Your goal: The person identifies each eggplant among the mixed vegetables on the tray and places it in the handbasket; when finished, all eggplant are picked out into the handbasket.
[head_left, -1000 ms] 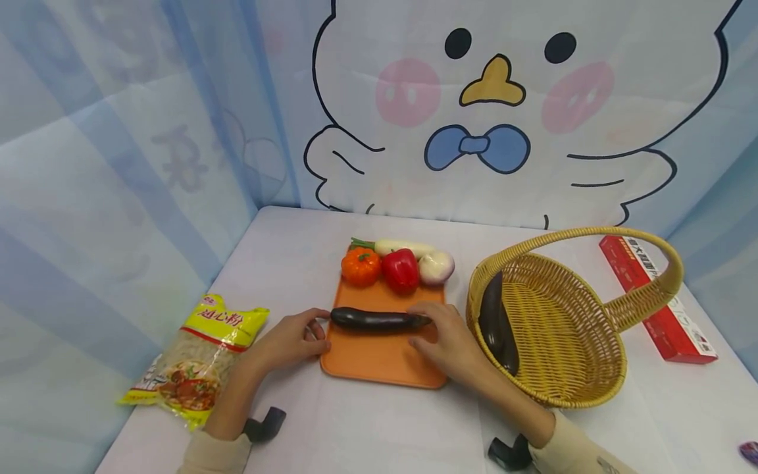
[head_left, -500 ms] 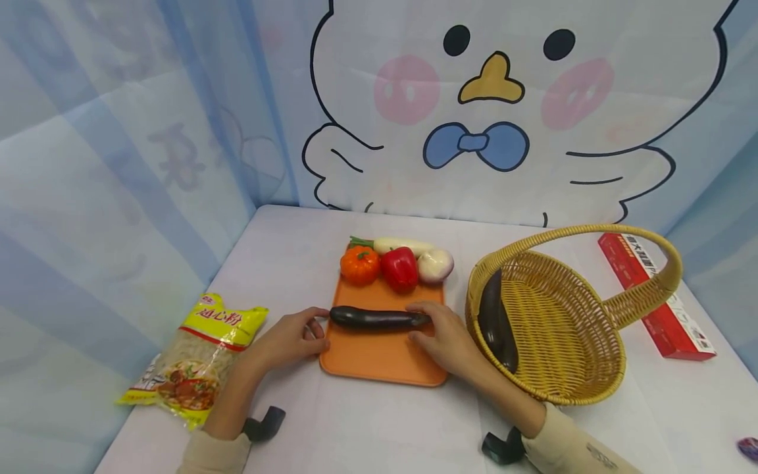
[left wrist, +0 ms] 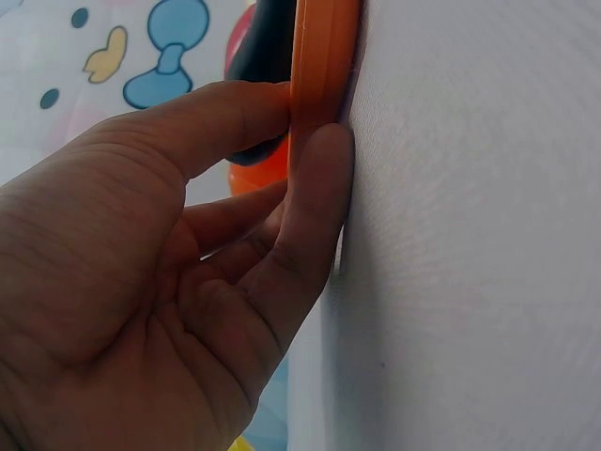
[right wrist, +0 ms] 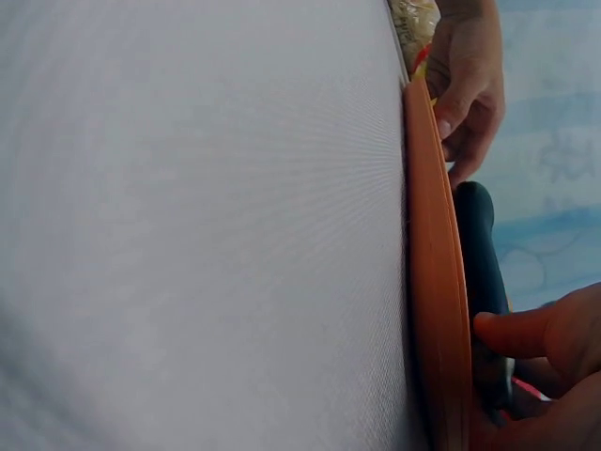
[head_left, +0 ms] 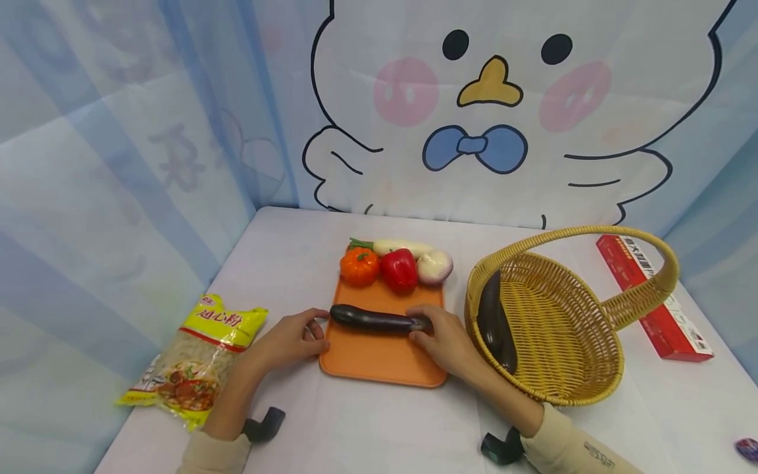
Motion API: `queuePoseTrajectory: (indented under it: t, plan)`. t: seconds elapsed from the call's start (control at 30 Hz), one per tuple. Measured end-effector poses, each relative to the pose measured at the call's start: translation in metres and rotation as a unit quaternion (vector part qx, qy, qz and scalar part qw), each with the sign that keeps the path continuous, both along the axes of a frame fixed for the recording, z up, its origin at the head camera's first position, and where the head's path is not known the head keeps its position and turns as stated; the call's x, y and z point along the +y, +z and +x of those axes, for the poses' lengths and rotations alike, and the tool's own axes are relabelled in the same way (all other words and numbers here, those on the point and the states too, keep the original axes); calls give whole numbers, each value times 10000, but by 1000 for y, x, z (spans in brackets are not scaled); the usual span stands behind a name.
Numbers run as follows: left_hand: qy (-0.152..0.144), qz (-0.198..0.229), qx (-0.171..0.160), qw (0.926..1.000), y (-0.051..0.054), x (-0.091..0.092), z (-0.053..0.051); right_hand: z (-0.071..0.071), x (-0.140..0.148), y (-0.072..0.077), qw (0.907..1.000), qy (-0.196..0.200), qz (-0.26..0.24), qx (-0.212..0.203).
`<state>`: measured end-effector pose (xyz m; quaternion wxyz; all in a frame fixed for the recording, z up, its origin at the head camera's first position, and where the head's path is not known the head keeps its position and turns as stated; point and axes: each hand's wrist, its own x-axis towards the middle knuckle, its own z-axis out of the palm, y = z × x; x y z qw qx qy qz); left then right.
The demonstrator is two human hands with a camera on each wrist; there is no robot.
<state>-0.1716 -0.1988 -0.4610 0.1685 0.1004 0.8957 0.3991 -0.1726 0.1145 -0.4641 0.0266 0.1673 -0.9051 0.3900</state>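
Observation:
A dark purple eggplant [head_left: 373, 320] lies crosswise on an orange tray [head_left: 379, 362]. My right hand [head_left: 447, 339] pinches its stem end between thumb and fingers; the right wrist view shows the thumb [right wrist: 512, 331] against it. At the tray's left edge is my left hand [head_left: 294, 339], with thumb and index finger holding the rim in the left wrist view. Along the tray's far end sit an orange pumpkin-shaped vegetable [head_left: 359, 266], a red bell pepper [head_left: 399, 270], a white-purple round vegetable [head_left: 435, 268] and a white radish [head_left: 403, 247].
Right of the tray stands a wicker basket [head_left: 592, 355] with a tall handle, a second eggplant [head_left: 496, 322] inside. A red box [head_left: 663, 316] lies behind it. At left is a yellow noodle bag [head_left: 204, 359]. A small purple item [head_left: 747, 449] sits at the right edge.
The eggplant has turned slightly, its stem end coming a little nearer to me with the right hand's fingers. The left hand stays at the tray's edge.

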Motion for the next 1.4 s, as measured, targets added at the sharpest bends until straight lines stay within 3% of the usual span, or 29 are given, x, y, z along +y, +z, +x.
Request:
queuePoseTrajectory:
  t: [0.33,0.8,1.03,1.4]
  plan:
    - [-7,-17,-33,10000,-4,1,0,7,-1,7,9992,-284,-217,-193]
    - [34,-91,14,10000,-1,4,2,17,3,23,9962,-701,-490,-178]
    - [82,-177,-5,9998,-2,4,2,28,7,38,9979,-439,-470,-68]
    - [68,-143,38,9999,-1,2,1,48,30,76,9966,297,-741,201]
